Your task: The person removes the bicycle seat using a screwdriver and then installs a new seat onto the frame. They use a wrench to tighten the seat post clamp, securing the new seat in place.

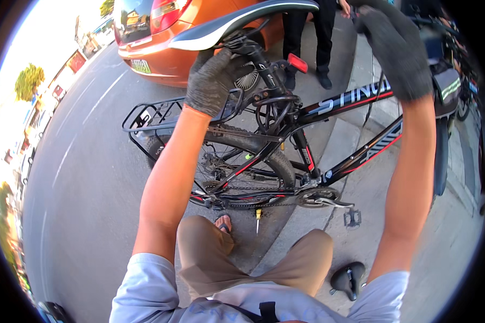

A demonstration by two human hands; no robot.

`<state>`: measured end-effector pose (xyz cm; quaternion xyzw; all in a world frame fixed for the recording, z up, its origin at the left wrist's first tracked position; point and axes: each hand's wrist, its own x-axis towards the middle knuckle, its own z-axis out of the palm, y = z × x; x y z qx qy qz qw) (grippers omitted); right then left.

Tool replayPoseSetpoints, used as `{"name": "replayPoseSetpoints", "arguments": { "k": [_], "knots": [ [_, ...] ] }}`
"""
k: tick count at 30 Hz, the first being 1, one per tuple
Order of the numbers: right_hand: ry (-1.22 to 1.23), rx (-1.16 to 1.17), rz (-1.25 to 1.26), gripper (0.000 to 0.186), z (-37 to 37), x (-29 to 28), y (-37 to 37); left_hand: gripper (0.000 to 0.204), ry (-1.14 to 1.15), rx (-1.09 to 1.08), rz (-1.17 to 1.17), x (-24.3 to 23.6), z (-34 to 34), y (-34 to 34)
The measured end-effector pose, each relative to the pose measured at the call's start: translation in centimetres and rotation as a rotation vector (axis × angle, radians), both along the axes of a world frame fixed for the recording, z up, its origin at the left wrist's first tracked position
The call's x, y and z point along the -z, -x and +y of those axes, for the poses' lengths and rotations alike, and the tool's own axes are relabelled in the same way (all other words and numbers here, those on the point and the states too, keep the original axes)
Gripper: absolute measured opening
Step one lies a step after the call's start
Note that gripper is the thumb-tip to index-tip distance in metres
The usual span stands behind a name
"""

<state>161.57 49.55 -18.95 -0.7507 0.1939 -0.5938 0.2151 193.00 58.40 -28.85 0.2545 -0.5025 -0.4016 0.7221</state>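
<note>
A black bicycle saddle (237, 22) with a white stripe sits on the seat post (269, 72) of a black and red bicycle (355, 153). My left hand (210, 81), in a dark grey work glove, is closed at the saddle's underside, close to the clamp. Its fingertips are partly hidden there. Raised at the upper right, above the bicycle's top tube, is my right hand (396, 51) in a matching glove. Motion smears its fingers, and what they hold, if anything, is unclear. A coiled black cable lock (275, 110) hangs around the seat post.
A yellow-handled screwdriver (258, 218) is on the ground before the chain. Another black saddle (348, 281) lies beside my right knee. An orange car (199, 48) stands behind the rear rack (156, 116). A person in dark trousers (323, 37) stands beyond the bicycle; a red reflector (297, 63) juts out near the post.
</note>
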Motion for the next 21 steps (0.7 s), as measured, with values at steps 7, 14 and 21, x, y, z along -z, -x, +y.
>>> {"name": "replayPoseSetpoints", "arguments": {
  "k": [7,14,21],
  "knots": [
    [-0.047,-0.766,-0.752,0.034,6.7,5.9,-1.6,0.032,-0.364,-0.372,-0.318,0.4,3.5,3.4],
    [-0.428,-0.448,-1.095,0.028,9.4,13.6,-11.8,0.035,-0.300,-0.268,-0.680,0.6,5.5,3.0],
    [-0.568,-0.156,-0.272,0.029,13.3,21.6,-11.4,0.035,-0.356,-0.235,-0.425,0.3,4.5,3.1]
  ]
}}
